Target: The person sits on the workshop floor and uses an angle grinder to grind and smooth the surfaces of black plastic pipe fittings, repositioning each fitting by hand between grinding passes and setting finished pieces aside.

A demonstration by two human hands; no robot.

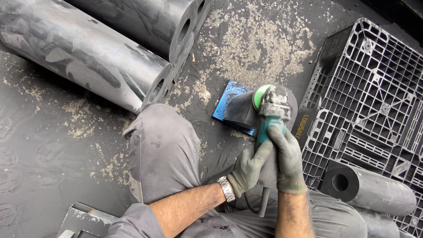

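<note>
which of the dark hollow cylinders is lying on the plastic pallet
The smaller cylinder at lower right, lying on the grey pallet. The two big cylinders lie on the floor at upper left.

Both grips in dusty grey-green work gloves (264, 161), silver metal watch (226, 188) on the left wrist, grey trousers (161, 154), bare forearms.

Angle grinder (269, 115), teal-green body, dust-caked head.
Lying nose-down over a dark curved block (241, 110), which is resting on a blue-mottled plate (225, 98) on the floor.
</note>
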